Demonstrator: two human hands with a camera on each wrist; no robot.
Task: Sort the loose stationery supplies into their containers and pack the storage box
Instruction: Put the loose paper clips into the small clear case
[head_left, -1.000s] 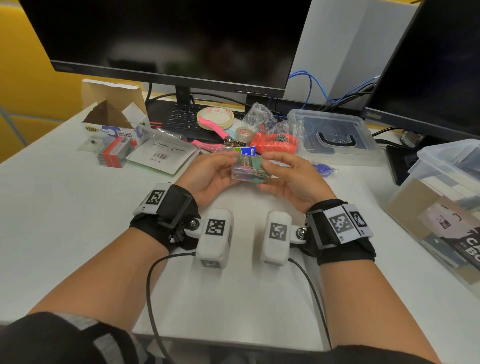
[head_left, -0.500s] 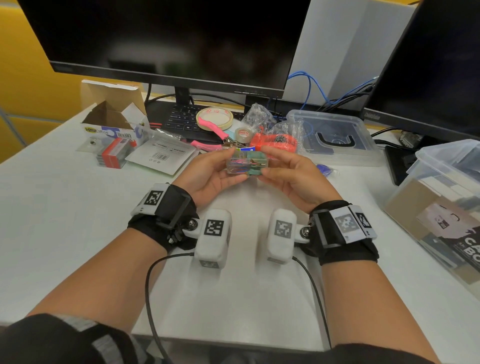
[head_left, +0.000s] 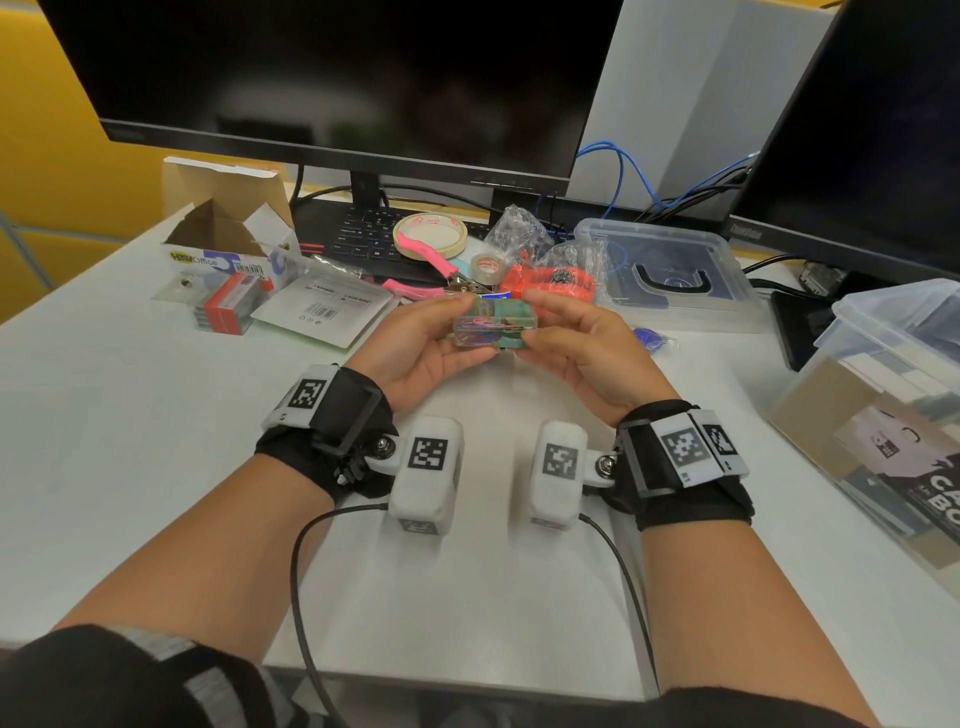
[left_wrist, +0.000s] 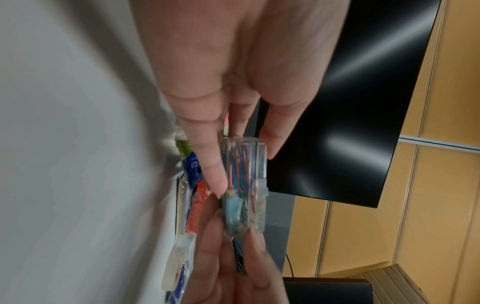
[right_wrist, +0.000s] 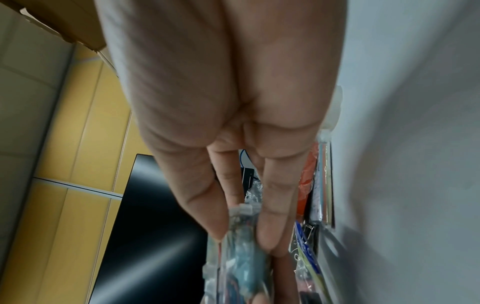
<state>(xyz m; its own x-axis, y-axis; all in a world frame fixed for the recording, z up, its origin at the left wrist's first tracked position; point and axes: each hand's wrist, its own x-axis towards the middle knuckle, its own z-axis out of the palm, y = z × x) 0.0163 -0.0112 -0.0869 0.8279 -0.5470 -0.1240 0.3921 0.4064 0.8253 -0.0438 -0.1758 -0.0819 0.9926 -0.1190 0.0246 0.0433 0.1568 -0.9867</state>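
- White desk (head_left: 130, 467) under two dark monitors bears our scattered stationery.
- Our left hand (head_left: 415, 348) and right hand (head_left: 587, 353) pinch the small clear plastic box (head_left: 493, 325) of coloured paper clips above it, thumbs opposing fingers.
- Only our left wrist view shows red and blue clips (left_wrist: 240, 164) inside.

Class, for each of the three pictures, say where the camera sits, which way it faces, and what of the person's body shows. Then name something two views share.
Head: worn on the head, facing forward and down at the desk; both forearms, left hand and right hand show.
Left wrist: looks along the left palm to the clear paperclip box.
Right wrist: looks along the right fingers to that box.
Shared: all see the box, pinched by both hands.
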